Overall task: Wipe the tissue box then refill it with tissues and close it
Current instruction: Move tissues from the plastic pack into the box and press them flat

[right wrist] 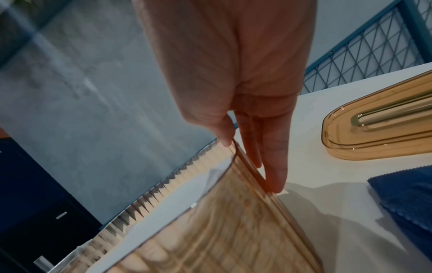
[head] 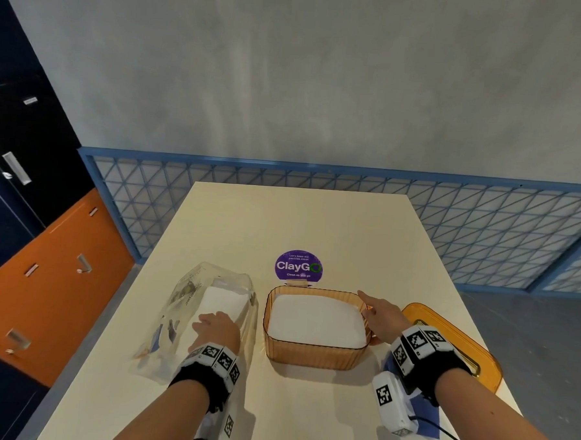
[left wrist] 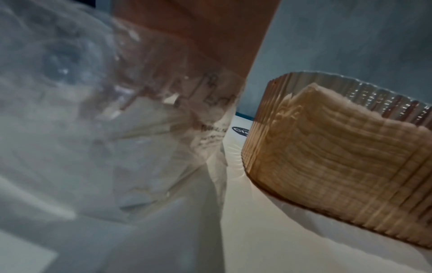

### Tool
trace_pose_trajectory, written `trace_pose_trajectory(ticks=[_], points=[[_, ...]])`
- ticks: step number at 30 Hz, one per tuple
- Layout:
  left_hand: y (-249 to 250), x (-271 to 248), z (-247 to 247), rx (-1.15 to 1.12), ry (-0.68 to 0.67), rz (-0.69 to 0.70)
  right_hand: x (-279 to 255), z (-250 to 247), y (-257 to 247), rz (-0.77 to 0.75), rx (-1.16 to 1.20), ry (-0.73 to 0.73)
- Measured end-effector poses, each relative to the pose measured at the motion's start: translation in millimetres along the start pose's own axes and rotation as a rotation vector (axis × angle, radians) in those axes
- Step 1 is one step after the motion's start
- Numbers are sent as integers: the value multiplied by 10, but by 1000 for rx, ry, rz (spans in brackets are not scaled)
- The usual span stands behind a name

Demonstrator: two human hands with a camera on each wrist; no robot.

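The amber ribbed tissue box (head: 312,355) stands open at the table's middle, filled with a white tissue stack (head: 317,318) that also shows through its wall (left wrist: 339,166). My right hand (head: 375,316) holds its right wall (right wrist: 247,212), thumb on the rim and fingers (right wrist: 274,166) straight down the outside. The amber lid (head: 457,343) lies to the right, also seen in the right wrist view (right wrist: 378,129). My left hand (head: 216,327) lies on a clear plastic bag (head: 190,308) holding more tissues (head: 224,300). Its fingertips are hidden.
A blue cloth (head: 427,415) lies under my right wrist near the lid, with its edge (right wrist: 406,199) showing in the right wrist view. A purple round sticker (head: 298,266) sits behind the box. The table (head: 316,221) ends at a blue mesh rail; orange cabinets stand left.
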State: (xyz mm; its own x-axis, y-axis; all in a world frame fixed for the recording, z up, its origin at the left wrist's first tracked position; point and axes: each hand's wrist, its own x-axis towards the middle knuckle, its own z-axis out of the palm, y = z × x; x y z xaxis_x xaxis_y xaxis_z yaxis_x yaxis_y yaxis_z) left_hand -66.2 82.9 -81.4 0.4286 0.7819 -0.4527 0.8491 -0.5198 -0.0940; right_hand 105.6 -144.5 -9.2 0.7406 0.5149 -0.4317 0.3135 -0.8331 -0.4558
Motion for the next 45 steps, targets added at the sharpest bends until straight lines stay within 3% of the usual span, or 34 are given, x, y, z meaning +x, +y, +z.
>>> trace_pose_trajectory(ticks=[8,13,16,18,19,22,24,28,30,32,36,38,41,43,45], points=[[-76,-95,-87,83,94,53,3,5,14,-9,13,-2],[-229,-177,-341,-166,167,121,-5,-22,25,2,14,-10],[-260,-382,-672,-337,389,157,-44,-116,-91,-109,-14,218],[-227,-566,-851,-422,517,223,-100,-198,-288,-194,135,343],[-196,-672,-914,-459,561,266,-135,-245,-405,-193,297,289],[-28,-932,-987,-513,631,446,-254,-367,-761,-76,847,-140],[102,-1003,-911,-477,658,592,-309,-452,-908,-45,1012,-326],[240,-1036,-696,-460,696,906,-328,-553,-1009,-89,960,-324],[266,-997,-584,-396,667,986,-304,-580,-992,-133,743,-207],[270,-1002,-526,-503,569,952,-314,-630,-964,-203,490,-18],[274,-1003,-542,-1162,287,745,-438,-727,-990,-365,218,157],[300,-949,-613,-1401,134,614,-481,-770,-992,-421,207,170],[320,-833,-722,-1549,-31,479,-532,-789,-965,-463,302,156],[337,-776,-779,-1599,-67,492,-546,-766,-922,-473,374,146],[354,-763,-834,-1600,-13,539,-529,-719,-866,-477,471,136]])
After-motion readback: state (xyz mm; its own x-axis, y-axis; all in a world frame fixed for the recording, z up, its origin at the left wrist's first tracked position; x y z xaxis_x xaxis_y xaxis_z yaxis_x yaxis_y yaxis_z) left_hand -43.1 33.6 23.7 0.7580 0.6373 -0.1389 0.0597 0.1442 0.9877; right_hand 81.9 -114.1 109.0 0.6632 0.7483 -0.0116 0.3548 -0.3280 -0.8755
